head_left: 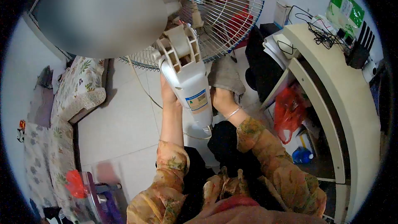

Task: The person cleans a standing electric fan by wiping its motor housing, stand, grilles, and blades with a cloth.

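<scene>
An electric fan stands in front of me, its white neck and control housing (188, 85) tilted toward my lap. A blue and yellow label with a square code is on the housing. My left hand (168, 93) holds the housing from its left side, the fingers hidden behind it. On the other side my right hand (224, 101), with a bracelet at the wrist, is closed on a grey cloth (226, 74) close against the housing. Above is the fan's round wire guard (232, 16), with a power plug (196, 18) hanging by its cord in front.
At the right stands a curved cream desk (327, 66) bearing a black router (360, 49), cables and a green packet (345, 10). A red plastic bag (289, 112) and a blue bottle (302, 155) sit beneath it. A floral-covered sofa (78, 85) lines the left.
</scene>
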`<state>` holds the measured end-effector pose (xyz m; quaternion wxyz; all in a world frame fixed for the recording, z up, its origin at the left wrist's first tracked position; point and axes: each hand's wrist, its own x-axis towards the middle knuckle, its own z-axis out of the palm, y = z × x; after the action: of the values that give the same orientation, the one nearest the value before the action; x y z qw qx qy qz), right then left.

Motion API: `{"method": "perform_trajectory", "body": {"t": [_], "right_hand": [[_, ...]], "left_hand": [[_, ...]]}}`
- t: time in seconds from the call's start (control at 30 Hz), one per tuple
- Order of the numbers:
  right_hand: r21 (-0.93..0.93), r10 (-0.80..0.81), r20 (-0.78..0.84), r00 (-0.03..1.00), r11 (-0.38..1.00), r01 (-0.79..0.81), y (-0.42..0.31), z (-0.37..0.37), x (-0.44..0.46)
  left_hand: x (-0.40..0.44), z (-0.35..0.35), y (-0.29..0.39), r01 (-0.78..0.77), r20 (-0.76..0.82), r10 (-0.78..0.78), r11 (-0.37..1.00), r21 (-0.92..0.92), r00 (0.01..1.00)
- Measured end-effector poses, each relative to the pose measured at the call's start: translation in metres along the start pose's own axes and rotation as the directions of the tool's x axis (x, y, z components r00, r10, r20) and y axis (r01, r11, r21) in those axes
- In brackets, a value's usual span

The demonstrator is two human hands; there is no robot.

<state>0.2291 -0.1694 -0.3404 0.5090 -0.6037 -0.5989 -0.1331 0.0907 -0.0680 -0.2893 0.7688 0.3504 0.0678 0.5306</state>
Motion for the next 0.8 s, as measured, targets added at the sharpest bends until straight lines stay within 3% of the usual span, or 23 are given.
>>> {"method": "perform_trajectory", "body": {"t": [0.03, 0.13, 0.23, 0.33, 0.43, 0.63, 0.7, 0.8], "right_hand": [[-0.006, 0.001, 0.004, 1.000, 1.000, -0.001, 0.000, 0.001, 0.000], [-0.070, -0.029, -0.071, 0.997, 0.997, 0.024, 0.000, 0.002, 0.000], [-0.190, 0.005, 0.026, 1.000, 0.982, 0.000, -0.007, -0.008, 0.003], [-0.026, 0.053, 0.086, 0.995, 0.998, -0.051, -0.007, -0.010, 0.000], [-0.039, 0.103, 0.262, 0.960, 0.995, -0.096, -0.011, -0.020, -0.001], [-0.053, -0.035, 0.121, 0.992, 0.998, 0.042, 0.001, -0.027, -0.007], [-0.195, -0.156, -0.007, 0.988, 0.969, 0.151, 0.005, -0.034, -0.006], [-0.275, -0.298, -0.034, 0.954, 0.920, 0.278, -0.011, -0.056, 0.020]], "left_hand": [[0.001, 0.001, -0.001, 0.006, -0.064, -0.006, 1.000, 0.011, 0.998], [0.006, -0.005, -0.004, 0.020, -0.064, -0.022, 0.999, -0.027, 0.998], [0.008, -0.005, -0.009, -0.046, -0.023, 0.045, 0.999, -0.019, 0.999], [0.008, -0.001, -0.008, -0.034, 0.006, 0.034, 0.999, -0.001, 0.999], [0.007, -0.002, -0.003, 0.022, 0.013, -0.022, 0.999, 0.025, 1.000], [0.009, -0.004, -0.003, -0.016, 0.054, 0.012, 0.996, 0.089, 0.998], [0.010, -0.005, -0.005, -0.047, 0.059, 0.040, 0.991, 0.124, 0.997], [0.008, -0.008, -0.005, -0.019, 0.064, 0.013, 0.995, 0.095, 0.998]]}}
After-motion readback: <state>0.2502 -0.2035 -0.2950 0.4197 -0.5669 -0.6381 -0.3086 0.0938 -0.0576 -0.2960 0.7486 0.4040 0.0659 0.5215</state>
